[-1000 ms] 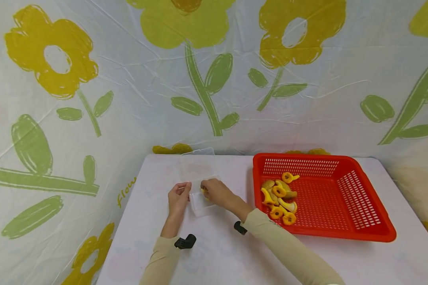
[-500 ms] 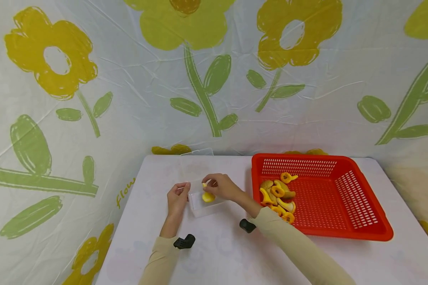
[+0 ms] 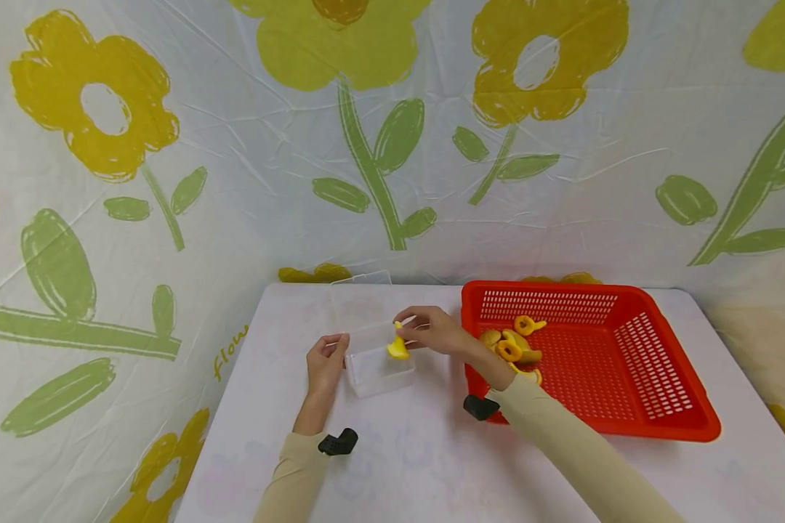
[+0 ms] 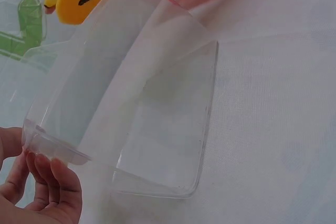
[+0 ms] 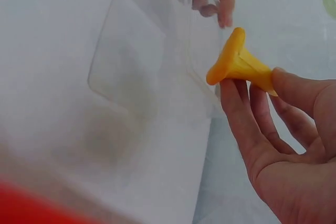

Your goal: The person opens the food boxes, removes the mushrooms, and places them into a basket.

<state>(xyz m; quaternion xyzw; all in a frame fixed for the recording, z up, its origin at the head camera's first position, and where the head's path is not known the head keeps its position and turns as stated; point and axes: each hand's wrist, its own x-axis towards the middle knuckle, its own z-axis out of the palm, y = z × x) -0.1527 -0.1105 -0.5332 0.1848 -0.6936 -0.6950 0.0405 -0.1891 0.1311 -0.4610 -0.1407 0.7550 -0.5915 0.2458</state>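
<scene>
A clear plastic box (image 3: pixel 395 383) stands on the table left of centre. My left hand (image 3: pixel 325 370) grips its left end, thumb on one side of the rim and fingers curled beneath, as the left wrist view shows. My right hand (image 3: pixel 435 330) pinches a yellow mushroom (image 5: pixel 239 66) by its stem, between thumb and fingertips. In the head view the mushroom overlaps the box's right end. In the left wrist view, the dark-centred cap of the mushroom (image 4: pixel 81 1) appears beyond the box wall. No other mushroom shows inside the box.
To the right sits a red perforated basket (image 3: pixel 690 428), with several yellow and brown mushrooms (image 3: pixel 512 351) at its left side, partly hidden by my right forearm. Behind the box, a clear plastic piece (image 3: pixel 373 277) stands up at the table's back edge.
My right hand has moved up and right with the mushroom, from low over the box's middle to its right end. My left hand keeps its place on the box.
</scene>
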